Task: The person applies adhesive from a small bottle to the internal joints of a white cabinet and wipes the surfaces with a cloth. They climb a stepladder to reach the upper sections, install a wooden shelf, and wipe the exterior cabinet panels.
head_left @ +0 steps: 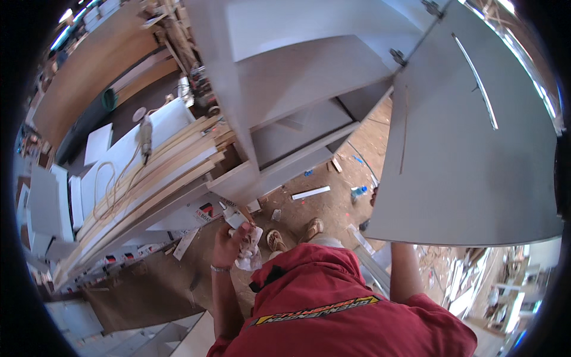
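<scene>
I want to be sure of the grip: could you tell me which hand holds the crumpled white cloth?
The left hand holds the crumpled white cloth; the right hand is hidden behind the grey cabinet door.

Left hand [229,243] gripping white rag [250,250]

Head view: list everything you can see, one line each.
Cabinet: one, grey-white, centre top.
Cabinet door: one, grey, open, right.
Door handle: one, silver, on the door.
Wooden strips: a stack, pale, left.
Power tool: one, grey, on the stack.
White boards: several, far left.
Floor: brown, dusty, littered with scraps.
Sandals: two, tan, on the feet.
Shirt: red.
Left hand: holds a white rag.
Right hand: hidden behind the door.
</scene>
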Motion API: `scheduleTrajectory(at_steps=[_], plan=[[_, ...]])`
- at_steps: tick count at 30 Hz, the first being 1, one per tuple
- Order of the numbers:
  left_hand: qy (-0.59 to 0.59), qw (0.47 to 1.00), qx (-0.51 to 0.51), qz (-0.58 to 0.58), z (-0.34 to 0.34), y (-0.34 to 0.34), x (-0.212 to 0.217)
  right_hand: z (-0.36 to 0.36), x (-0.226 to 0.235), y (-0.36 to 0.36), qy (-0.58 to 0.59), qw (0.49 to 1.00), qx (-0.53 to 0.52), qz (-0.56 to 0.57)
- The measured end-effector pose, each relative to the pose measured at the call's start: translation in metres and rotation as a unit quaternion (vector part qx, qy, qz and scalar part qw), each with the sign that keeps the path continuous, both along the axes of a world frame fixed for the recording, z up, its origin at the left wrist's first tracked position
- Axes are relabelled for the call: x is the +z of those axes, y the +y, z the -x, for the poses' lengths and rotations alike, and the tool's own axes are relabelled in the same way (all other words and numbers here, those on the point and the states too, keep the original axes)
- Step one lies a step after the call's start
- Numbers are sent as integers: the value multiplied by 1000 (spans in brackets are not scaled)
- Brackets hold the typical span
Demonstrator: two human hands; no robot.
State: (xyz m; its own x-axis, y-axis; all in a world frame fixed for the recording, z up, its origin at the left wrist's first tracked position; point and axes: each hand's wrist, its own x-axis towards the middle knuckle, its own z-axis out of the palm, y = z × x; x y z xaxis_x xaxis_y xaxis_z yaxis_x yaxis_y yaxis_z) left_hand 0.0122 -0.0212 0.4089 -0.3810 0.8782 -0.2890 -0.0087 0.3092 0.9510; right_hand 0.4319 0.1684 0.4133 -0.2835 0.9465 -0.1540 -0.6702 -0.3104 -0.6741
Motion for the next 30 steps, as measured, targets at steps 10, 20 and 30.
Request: scheduleTrajectory(at_steps=[10,20,30], plan=[[-41,977,-210,1,-57,108,1,-231,-22,-18,-13,979,-203,-29],[-38,958,-282,40,-170,197,6,-412,-87,6,-18,964,-253,-76],[-12,945,-321,54,-237,233,9,-401,-43,40,25,934,-352,-59]])
